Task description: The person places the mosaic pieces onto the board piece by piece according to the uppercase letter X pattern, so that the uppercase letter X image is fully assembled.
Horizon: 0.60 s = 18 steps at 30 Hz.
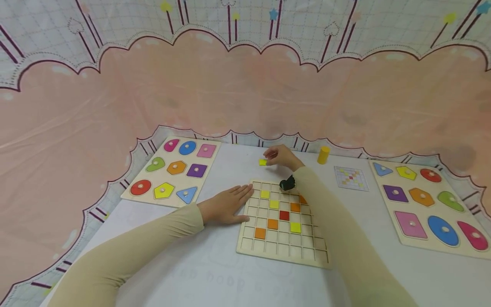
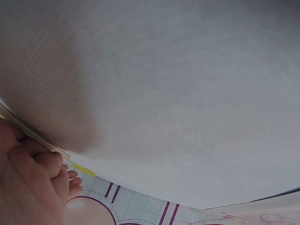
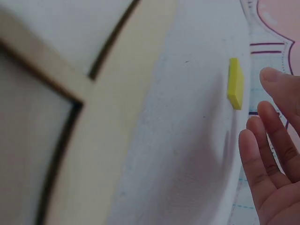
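A wooden grid board [image 1: 284, 256] lies on the white table, with yellow, orange and red square tiles in some of its cells. My left hand [image 1: 227, 205] rests flat at the board's left edge, fingers extended and touching its rim. Beyond the far edge of the board, my right hand [image 1: 283, 157] hovers beside a loose yellow tile [image 1: 262, 162]. In the right wrist view, this yellow tile [image 3: 235, 84] is on the table, and the right hand's fingers [image 3: 262, 164] are spread and loosely bent with nothing between them.
Shape puzzle boards with knobbed pieces stand at the left [image 1: 153, 200] and the right [image 1: 406, 238]. Toward the back right are a yellow cylinder [image 1: 323, 155] and a printed pattern card [image 1: 350, 178]. A patterned cloth [image 1: 245, 94] hangs behind the table.
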Tool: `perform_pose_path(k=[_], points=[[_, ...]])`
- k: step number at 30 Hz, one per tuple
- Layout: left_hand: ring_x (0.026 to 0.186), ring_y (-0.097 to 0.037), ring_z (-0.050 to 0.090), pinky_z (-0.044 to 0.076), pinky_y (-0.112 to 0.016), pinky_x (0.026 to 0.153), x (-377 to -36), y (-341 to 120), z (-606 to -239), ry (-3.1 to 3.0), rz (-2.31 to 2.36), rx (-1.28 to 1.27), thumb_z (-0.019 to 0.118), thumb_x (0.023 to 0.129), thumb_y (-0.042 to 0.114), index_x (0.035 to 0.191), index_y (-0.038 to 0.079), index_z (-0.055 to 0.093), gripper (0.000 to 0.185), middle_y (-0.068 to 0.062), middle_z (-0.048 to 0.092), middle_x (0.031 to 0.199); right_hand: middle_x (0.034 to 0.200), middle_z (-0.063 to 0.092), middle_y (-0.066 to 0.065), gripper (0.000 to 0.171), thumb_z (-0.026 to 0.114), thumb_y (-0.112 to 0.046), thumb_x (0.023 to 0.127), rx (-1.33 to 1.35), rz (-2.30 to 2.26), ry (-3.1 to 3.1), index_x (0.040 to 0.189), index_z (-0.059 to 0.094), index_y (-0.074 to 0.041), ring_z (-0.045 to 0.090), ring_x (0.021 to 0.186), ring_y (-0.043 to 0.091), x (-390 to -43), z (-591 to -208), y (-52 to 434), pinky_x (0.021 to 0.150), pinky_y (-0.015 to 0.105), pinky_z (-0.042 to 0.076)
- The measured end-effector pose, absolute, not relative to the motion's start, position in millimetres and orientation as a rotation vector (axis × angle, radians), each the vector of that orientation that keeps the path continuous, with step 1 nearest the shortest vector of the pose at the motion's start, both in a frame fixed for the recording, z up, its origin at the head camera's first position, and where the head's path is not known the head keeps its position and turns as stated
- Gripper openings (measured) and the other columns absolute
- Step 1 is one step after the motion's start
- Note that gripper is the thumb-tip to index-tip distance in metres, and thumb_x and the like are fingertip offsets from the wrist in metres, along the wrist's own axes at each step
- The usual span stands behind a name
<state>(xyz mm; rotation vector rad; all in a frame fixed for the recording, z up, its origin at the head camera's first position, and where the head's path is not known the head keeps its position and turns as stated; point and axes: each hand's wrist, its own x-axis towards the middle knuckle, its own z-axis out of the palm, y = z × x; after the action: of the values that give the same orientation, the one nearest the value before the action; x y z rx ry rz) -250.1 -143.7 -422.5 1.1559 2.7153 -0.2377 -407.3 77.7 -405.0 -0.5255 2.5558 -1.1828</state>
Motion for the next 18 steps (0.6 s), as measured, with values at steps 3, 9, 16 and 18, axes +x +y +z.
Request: perform_pose_path(k=[3,9,16,18], points=[[0.147,-0.024,0.013,0.016,-0.036,0.120,-250,-144,-422,2.712,-0.235,1.150,0.033,0.094,0.061,0.151,0.003,0.011,0.084,-0.011,0.009,0.159,0.120,0.061,0.017,0.037,0.071,-0.006,0.081,-0.500,-1.130,2.571,0.117,0.063,-0.001,0.056,0.103,0.026,-409,-407,74,0.098,0.038,0.047],[0.147,-0.023,0.013,0.015,-0.036,0.120,-249,-142,-420,2.713,-0.249,1.139,0.034,0.093,0.061,0.151,0.004,0.011,0.084,-0.010,0.009,0.159,0.114,0.063,0.017,0.036,0.071,-0.005,0.080,-0.496,-1.047,2.606,0.115,0.063,0.001,0.054,0.097,0.023,-411,-411,70,0.093,0.034,0.048],[0.147,-0.023,0.012,0.015,-0.036,0.120,-248,-142,-419,2.711,-0.240,1.136,0.033,0.093,0.062,0.151,0.005,0.011,0.084,-0.009,0.009,0.159,0.101,0.064,0.014,0.031,0.070,-0.002,0.081,-0.513,-0.945,2.643,0.111,0.066,0.002,0.052,0.086,0.018,-411,-411,65,0.082,0.027,0.047],[0.147,-0.023,0.012,0.015,-0.036,0.120,-248,-143,-419,2.712,-0.233,1.132,0.033,0.093,0.062,0.151,0.005,0.011,0.084,-0.009,0.009,0.159,0.098,0.064,0.013,0.030,0.070,-0.002,0.080,-0.519,-0.930,2.640,0.110,0.067,0.002,0.051,0.084,0.017,-411,-410,63,0.078,0.025,0.046]])
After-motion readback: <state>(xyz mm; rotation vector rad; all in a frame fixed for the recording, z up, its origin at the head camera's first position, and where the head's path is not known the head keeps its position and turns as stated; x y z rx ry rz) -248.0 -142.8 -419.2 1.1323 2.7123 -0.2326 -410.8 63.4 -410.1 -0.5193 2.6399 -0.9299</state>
